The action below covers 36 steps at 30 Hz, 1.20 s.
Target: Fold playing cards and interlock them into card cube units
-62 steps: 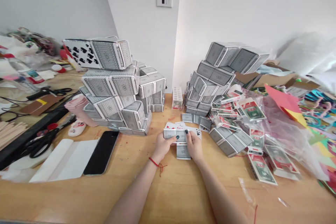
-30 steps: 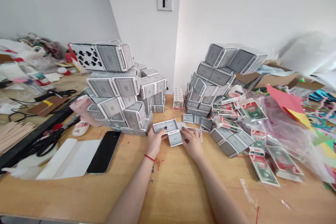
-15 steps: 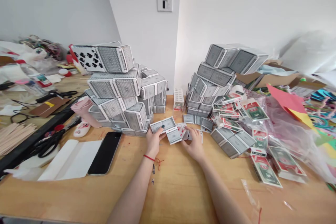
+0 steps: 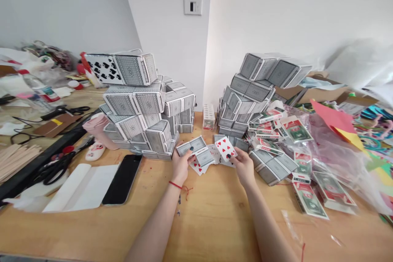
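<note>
Since half a second ago, the right hand (image 4: 245,168) has moved a little to the right, and it now pinches a heart card (image 4: 225,147) between thumb and fingers. The left hand (image 4: 180,164) holds the joined card piece (image 4: 196,148), thumb on top, over loose cards (image 4: 198,167) on the table (image 4: 215,217). If this thumb presses too strongly, the piece may bend. If the right hand swings outward, it could perhaps knock the card block (image 4: 273,166) beside it.

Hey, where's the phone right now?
In the head view, the black phone lies on the table at left, between the white paper and the left hand.
</note>
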Motion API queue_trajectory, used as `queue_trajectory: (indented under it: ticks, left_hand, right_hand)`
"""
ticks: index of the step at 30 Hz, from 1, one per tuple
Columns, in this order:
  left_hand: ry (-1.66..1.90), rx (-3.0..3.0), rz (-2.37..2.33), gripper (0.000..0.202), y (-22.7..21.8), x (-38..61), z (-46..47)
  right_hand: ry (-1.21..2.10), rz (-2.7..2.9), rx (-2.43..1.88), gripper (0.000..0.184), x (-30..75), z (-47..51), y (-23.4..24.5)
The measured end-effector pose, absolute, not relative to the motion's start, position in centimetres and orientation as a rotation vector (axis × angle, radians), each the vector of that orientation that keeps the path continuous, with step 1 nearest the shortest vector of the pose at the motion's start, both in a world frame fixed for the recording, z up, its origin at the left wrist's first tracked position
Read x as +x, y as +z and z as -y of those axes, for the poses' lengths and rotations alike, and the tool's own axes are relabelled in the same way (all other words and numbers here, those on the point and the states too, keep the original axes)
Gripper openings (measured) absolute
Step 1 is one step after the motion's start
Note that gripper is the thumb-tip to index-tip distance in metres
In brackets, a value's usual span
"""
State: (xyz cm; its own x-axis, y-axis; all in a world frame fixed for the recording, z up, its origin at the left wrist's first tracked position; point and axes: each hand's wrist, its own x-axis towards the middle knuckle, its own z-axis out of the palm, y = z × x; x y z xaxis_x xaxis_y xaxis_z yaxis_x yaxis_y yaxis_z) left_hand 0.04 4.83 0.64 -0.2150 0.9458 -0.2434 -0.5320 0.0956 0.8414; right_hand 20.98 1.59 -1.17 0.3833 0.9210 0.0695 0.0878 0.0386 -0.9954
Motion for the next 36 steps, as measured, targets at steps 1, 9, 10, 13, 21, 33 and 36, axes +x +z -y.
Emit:
queue_trajectory:
  ticks: [1,9,10,13,21,33,36]
  left_hand:
    - [1.482,0.550,-1.056,0.054,0.7,0.2,-4.7]
    - [1.479,0.466,-1.009,0.037,0.4,0.4,-4.6]
    - [1.481,0.447,-1.005,0.036,0.3,0.4,-4.6]
    - [1.480,0.438,-1.002,0.035,0.4,0.4,-4.7]
    - [1.478,0.425,-1.040,0.036,0.4,0.5,-4.7]
    - [1.471,0.456,-1.052,0.037,-0.1,0.4,-4.8]
    - [1.469,0.464,-1.059,0.037,-0.3,0.5,-4.8]
  right_hand:
    - [0.940,0.942,-1.348,0.035,21.0,-1.5,-0.9]
    - [1.619,0.979,-1.166,0.029,22.1,0.7,3.3]
    - [1.663,1.026,-1.165,0.029,22.2,0.9,3.6]
    - [1.719,1.113,-1.189,0.030,22.1,1.2,4.0]
    - [1.741,1.203,-1.260,0.032,21.7,1.2,4.2]
    - [1.719,1.207,-1.246,0.034,21.8,1.1,3.9]
    - [1.655,1.194,-1.287,0.033,21.9,0.9,3.6]
